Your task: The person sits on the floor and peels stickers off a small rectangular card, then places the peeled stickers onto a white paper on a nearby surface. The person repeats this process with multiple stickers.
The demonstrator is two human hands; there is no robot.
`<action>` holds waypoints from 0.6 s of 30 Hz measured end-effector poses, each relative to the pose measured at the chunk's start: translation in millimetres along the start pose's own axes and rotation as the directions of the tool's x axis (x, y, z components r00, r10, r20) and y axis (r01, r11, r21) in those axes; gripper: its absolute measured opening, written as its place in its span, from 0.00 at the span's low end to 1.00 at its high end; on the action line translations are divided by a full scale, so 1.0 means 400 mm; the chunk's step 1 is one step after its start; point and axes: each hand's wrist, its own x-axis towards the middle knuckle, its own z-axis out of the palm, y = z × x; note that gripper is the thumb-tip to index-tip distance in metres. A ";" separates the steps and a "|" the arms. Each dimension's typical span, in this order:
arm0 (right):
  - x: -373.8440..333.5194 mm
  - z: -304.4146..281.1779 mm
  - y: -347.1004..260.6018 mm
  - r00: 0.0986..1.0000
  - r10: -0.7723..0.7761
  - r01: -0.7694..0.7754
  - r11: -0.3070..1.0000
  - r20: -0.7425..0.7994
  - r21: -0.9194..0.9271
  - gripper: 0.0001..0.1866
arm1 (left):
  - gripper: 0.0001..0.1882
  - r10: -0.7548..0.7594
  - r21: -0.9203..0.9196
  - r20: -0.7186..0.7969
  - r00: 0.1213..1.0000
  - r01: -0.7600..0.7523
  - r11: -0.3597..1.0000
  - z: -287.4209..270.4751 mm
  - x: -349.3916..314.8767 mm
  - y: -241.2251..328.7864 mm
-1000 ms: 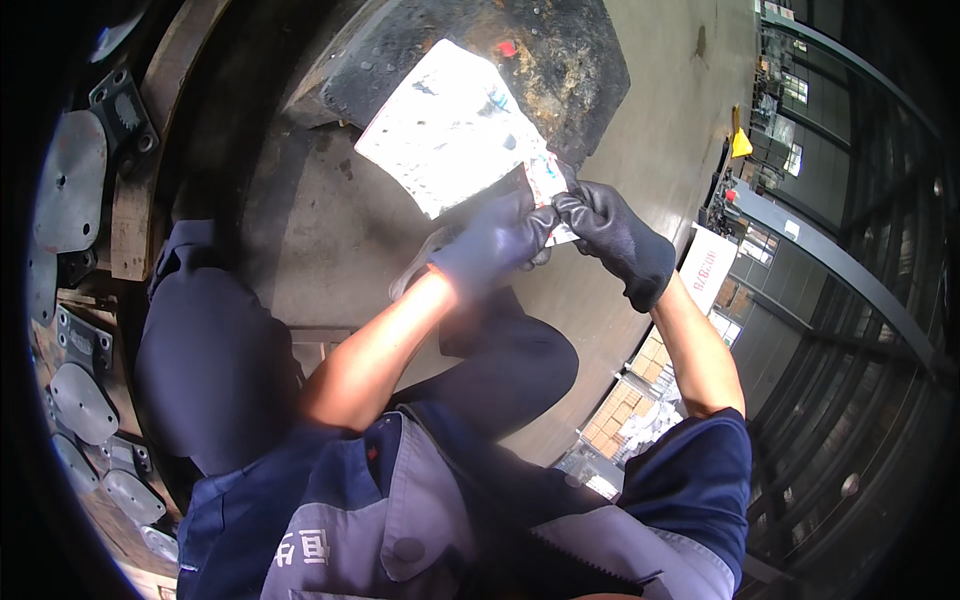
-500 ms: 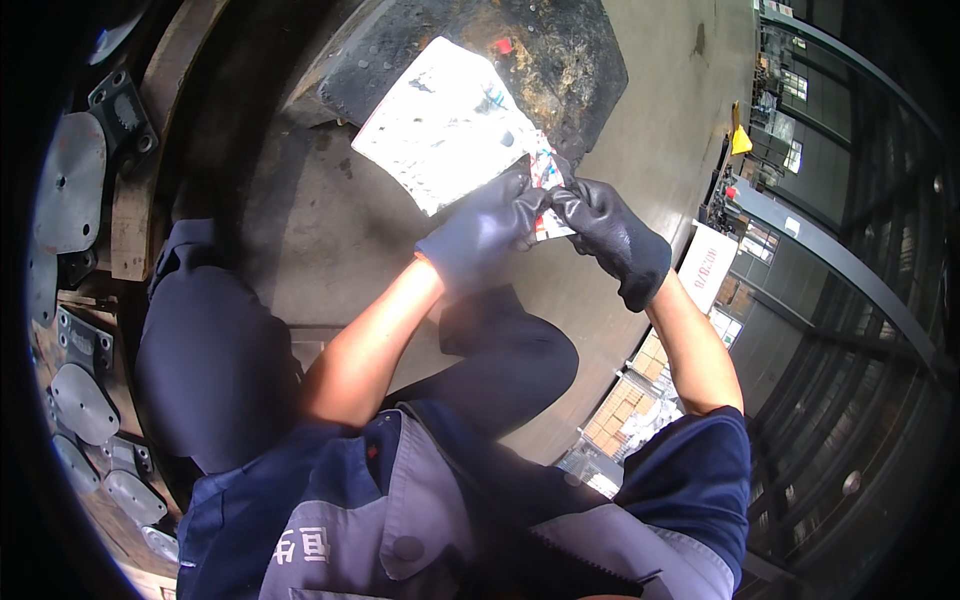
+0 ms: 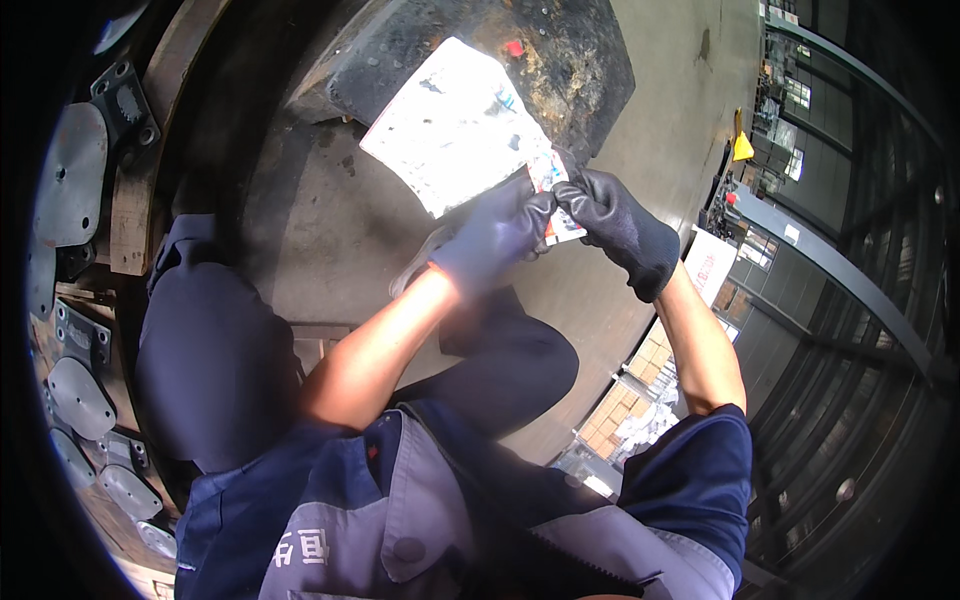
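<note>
In both hands is a white packet [image 3: 556, 178] with red and blue print, held in front of my body. My left hand [image 3: 497, 226], in a dark work glove, pinches its left side. On the right side, my right hand [image 3: 615, 220] grips it with thumb and fingers closed, in a black coated glove. Just beyond the hands a larger white sheet or bag [image 3: 450, 125], bright with glare and dark smudges, rests over a dark worn block [image 3: 590, 70]. Whether sheet and packet are one piece I cannot tell.
Flat metal plates with holes [image 3: 72, 175] line the left side on wooden boards [image 3: 135, 225]. My bent legs [image 3: 215, 360] are below. Stacked cartons [image 3: 615, 415], a white sign board [image 3: 711, 262] and a yellow object [image 3: 742, 148] stand off to the right.
Both hands and the packet have shifted slightly right. My right fingers have moved up along the packet's edge, and more of its lower end shows. The grip stays closed.
</note>
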 end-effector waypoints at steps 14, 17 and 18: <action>-0.004 -0.002 0.028 0.987 0.148 -0.144 0.987 -0.062 0.072 0.18 | 0.11 -0.061 -0.003 -0.059 0.996 0.061 0.998 0.010 0.011 0.033; -0.007 -0.009 0.048 0.989 0.113 -0.112 0.994 -0.097 0.009 0.16 | 0.11 0.066 -0.007 -0.049 0.997 -0.066 0.998 0.012 -0.001 0.032; -0.008 -0.013 0.045 0.989 0.117 -0.117 0.993 -0.087 0.011 0.16 | 0.12 0.109 -0.022 -0.045 0.993 -0.110 0.994 0.012 -0.003 0.029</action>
